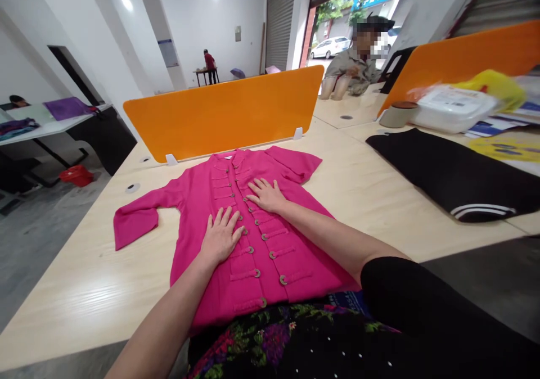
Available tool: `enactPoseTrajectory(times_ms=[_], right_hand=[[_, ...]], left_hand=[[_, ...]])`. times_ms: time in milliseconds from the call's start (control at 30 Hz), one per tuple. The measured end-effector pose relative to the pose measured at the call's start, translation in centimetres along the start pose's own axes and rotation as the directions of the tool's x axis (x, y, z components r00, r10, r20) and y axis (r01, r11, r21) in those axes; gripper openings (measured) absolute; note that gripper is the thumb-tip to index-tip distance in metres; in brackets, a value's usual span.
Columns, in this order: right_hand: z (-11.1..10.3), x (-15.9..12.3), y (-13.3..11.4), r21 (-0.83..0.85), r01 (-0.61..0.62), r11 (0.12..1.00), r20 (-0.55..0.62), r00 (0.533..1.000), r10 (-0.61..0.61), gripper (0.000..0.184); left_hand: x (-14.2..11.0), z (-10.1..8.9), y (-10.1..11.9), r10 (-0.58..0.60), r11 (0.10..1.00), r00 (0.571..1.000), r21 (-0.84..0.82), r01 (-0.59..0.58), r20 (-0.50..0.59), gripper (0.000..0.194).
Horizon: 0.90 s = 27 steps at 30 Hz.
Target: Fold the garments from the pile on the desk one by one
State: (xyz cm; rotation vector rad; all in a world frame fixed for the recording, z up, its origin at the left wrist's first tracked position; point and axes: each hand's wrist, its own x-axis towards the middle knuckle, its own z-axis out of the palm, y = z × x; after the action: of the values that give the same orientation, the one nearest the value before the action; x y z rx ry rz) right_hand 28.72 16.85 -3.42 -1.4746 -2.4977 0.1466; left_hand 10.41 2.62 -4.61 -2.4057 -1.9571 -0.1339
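A bright pink jacket point(202, 199) with a row of knot buttons lies face up on the pale wooden table point(84, 278). Its left sleeve stretches out to the left; the right sleeve is folded near the collar. My left hand point(220, 236) rests flat on the jacket's left front, fingers spread, next to the button row. My right hand point(266, 193) lies flat, fingers apart, on the right front a little higher up. Neither hand grips anything.
An orange divider point(223, 112) stands behind the jacket. A black garment point(447, 171) lies on the table to the right, with a plastic box point(451, 108) and papers beyond. A person point(358, 58) sits at the far desk; another stands at the back.
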Motion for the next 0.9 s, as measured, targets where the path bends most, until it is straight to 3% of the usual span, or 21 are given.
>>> enactPoseTrajectory(times_ms=[67, 233, 400, 633, 767, 900], right_hand=[[0.5, -0.5, 0.4, 0.007, 0.006, 1.0, 0.079, 0.997, -0.007, 0.062], [0.7, -0.3, 0.2, 0.033, 0.0, 0.999, 0.074, 0.997, -0.003, 0.063], [0.8, 0.0, 0.1, 0.081, 0.014, 0.997, 0.051, 0.999, -0.019, 0.064], [0.8, 0.0, 0.1, 0.123, 0.039, 0.992, 0.023, 0.999, -0.042, 0.061], [0.7, 0.0, 0.1, 0.143, 0.046, 0.989, 0.005, 0.999, -0.048, 0.06], [0.6, 0.0, -0.1, 0.161, 0.049, 0.986, 0.012, 0.999, -0.052, 0.059]], left_hand=[[0.0, 0.1, -0.3, 0.002, 1.0, 1.0, -0.008, -0.002, 0.0, 0.057], [0.7, -0.7, -1.1, -0.026, 0.994, 0.998, -0.106, 0.019, -0.059, 0.048], [4.5, -2.8, 0.2, -0.272, 0.962, 0.94, -0.041, 0.27, -0.204, 0.034], [10.7, -3.1, 1.4, -0.458, 0.868, 0.88, 0.151, 0.473, -0.125, 0.034], [12.2, -3.3, 0.4, -0.505, 0.844, 0.859, 0.161, 0.511, -0.08, 0.03], [13.2, -4.3, -0.7, -0.541, 0.823, 0.834, 0.135, 0.552, -0.109, 0.038]])
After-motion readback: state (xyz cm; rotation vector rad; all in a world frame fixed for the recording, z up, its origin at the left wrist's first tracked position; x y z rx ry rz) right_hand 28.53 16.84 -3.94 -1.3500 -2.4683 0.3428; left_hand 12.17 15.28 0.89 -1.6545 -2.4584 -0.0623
